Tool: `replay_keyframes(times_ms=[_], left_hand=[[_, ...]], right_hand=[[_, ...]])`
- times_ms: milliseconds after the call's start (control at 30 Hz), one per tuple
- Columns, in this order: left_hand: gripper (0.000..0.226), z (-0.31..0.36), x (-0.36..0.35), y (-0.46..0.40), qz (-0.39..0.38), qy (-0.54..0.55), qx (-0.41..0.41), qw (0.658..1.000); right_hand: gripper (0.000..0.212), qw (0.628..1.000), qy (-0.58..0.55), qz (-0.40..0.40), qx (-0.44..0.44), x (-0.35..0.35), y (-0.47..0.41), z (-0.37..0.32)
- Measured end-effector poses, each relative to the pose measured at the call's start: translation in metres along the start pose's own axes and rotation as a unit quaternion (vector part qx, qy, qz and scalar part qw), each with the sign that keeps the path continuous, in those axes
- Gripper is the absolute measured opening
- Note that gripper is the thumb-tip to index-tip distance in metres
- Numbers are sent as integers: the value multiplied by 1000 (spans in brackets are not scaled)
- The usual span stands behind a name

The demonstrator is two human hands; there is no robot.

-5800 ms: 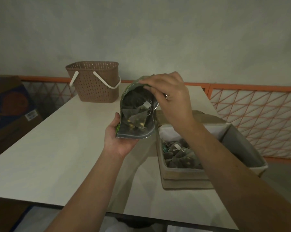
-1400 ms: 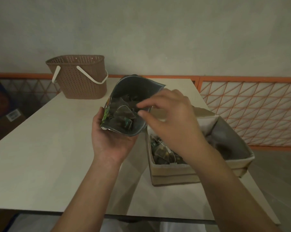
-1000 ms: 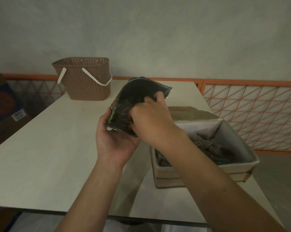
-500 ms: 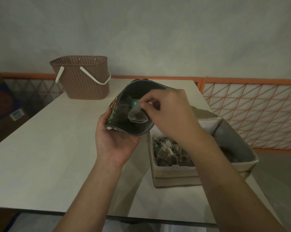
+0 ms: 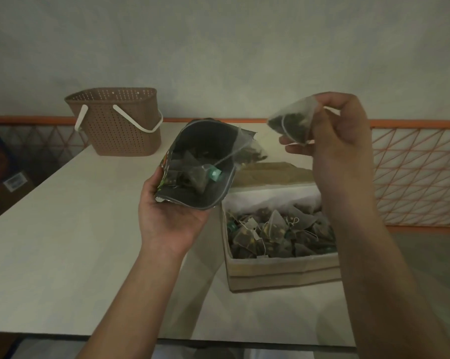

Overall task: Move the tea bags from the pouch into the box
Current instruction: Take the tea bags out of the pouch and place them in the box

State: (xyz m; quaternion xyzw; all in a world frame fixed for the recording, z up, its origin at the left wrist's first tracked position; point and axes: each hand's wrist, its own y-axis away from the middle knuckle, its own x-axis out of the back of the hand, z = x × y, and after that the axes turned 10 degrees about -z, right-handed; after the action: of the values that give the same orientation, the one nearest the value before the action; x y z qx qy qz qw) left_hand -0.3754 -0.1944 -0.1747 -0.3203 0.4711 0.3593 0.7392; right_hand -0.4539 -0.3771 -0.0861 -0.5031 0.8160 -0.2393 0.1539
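My left hand (image 5: pixel 167 218) cradles the open foil pouch (image 5: pixel 213 193) from below, its mouth tilted toward me; several pyramid tea bags and a green tag show inside. Another tea bag (image 5: pixel 249 149) hangs over the pouch's far rim. My right hand (image 5: pixel 340 133) is raised above the box and pinches one pyramid tea bag (image 5: pixel 293 123) by its top. The cardboard box (image 5: pixel 281 273) stands on the table to the right of the pouch, with several tea bags (image 5: pixel 275 231) piled inside.
A brown perforated basket (image 5: pixel 120 123) with white handles stands at the table's (image 5: pixel 63 229) far left. An orange lattice railing (image 5: pixel 415 174) runs behind and to the right. A cardboard carton (image 5: pixel 4 174) sits off the table at left.
My right hand has pulled a tea bag out of the pouch and lifted it up and to the right, over the box. The pouch stays in my left hand.
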Motion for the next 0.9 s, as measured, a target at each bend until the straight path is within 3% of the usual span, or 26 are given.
replay_keyframes(times_ms=[167, 333, 500, 667, 800, 900], left_hand=[[55, -3, -3, 0, 8, -3, -4, 1000], [54, -3, -6, 1, 11, -22, -5, 1000], [54, -3, -5, 0, 13, -25, 1, 1000], [54, -3, -5, -1, 14, -24, 0, 1000], [55, -1, -2, -2, 17, -20, -1, 1000], [55, -1, -1, -2, 19, -29, 2, 999]], right_hand=[[12, 998, -31, 17, -46, 10, 7, 12], [15, 986, 83, -4, -147, 15, 21, 39], [7, 940, 238, -127, -207, 15, 31, 70], [12, 888, 346, -231, -198, 13, 33, 82], [19, 923, 308, -194, -122, 1, 35, 69], [29, 940, 248, -211, -106, -18, 41, 52]])
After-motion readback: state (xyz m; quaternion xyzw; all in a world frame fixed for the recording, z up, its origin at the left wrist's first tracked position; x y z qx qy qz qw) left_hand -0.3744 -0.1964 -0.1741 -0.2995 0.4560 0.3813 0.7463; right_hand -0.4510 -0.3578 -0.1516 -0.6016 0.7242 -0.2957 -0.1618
